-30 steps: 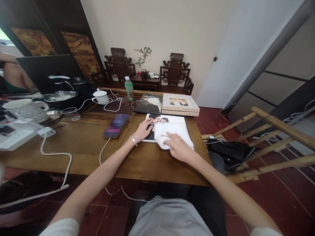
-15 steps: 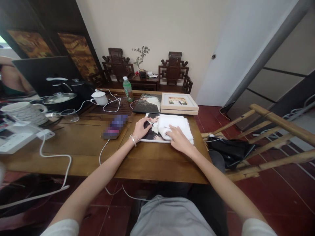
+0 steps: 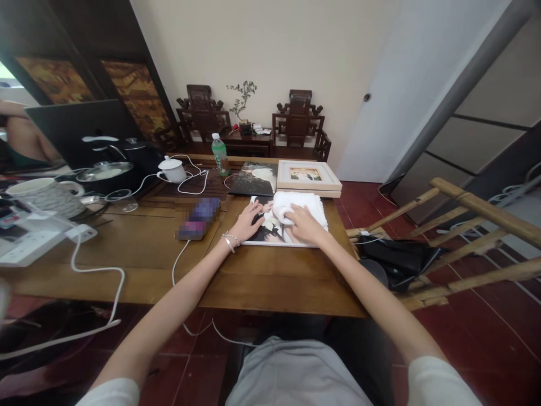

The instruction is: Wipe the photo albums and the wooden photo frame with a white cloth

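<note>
A large photo print (image 3: 273, 231) lies flat on the wooden table (image 3: 262, 276) in front of me. My left hand (image 3: 247, 221) rests on its left edge with the fingers spread flat, a bracelet on the wrist. My right hand (image 3: 303, 223) presses a folded white cloth (image 3: 302, 206) onto the far right part of the print, fingers curled over the cloth. Just beyond the print lie a dark photo print (image 3: 256, 178) and a light wooden picture frame (image 3: 307, 176).
A blurred phone (image 3: 198, 217) on a white cable lies left of the print. Farther left are a green bottle (image 3: 218, 154), a white lidded cup (image 3: 172, 168), pots, a mug and a power strip (image 3: 29, 245). A bamboo chair (image 3: 456, 248) with a black bag stands at right.
My right hand has slid the white cloth away from me across the print, from its near right corner to its far part. My left hand has stayed on the left edge.
</note>
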The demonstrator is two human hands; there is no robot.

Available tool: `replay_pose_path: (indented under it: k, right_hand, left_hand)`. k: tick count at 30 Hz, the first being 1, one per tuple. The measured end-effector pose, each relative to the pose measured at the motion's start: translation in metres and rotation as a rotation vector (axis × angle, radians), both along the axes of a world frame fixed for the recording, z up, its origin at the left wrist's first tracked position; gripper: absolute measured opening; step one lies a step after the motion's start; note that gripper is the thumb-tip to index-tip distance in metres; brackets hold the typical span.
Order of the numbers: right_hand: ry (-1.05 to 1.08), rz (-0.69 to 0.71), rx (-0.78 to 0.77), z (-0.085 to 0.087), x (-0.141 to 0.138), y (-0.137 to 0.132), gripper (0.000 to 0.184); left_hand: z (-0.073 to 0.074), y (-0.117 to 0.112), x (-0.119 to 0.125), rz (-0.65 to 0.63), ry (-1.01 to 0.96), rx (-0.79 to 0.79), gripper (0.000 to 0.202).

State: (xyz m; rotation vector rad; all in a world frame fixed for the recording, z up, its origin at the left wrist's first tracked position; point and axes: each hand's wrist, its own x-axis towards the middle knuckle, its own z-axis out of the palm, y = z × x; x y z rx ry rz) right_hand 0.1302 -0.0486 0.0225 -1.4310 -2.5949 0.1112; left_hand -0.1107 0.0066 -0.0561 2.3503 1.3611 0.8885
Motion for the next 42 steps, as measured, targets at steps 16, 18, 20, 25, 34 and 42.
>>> replay_pose_path:
  k: [16,18,20,25,34,42]
  right_hand:
    - [-0.079,0.124,-0.005,-0.007,0.008,-0.082,0.056]
    - [-0.058,0.075,-0.007,-0.005,0.016,-0.057,0.055]
    - [-0.046,0.019,-0.012,-0.002,0.025,-0.027,0.053]
    - [-0.03,-0.027,0.005,0.007,0.041,0.026,0.055]
    - [-0.055,0.013,-0.003,0.003,0.04,-0.023,0.052]
    - [-0.052,0.156,-0.01,-0.006,0.043,-0.111,0.054]
  left_hand:
    - [-0.002,0.003,-0.001,-0.026,0.016,-0.072,0.054]
    - [-0.002,0.004,-0.001,-0.026,0.018,-0.081,0.056]
    - [-0.002,0.005,-0.001,-0.026,0.018,-0.084,0.058]
    - [-0.002,0.005,-0.003,-0.039,0.014,-0.084,0.059]
    - [-0.001,0.004,-0.002,-0.024,-0.006,-0.073,0.058]
    - [-0.001,0.001,0.001,-0.003,-0.028,-0.094,0.058]
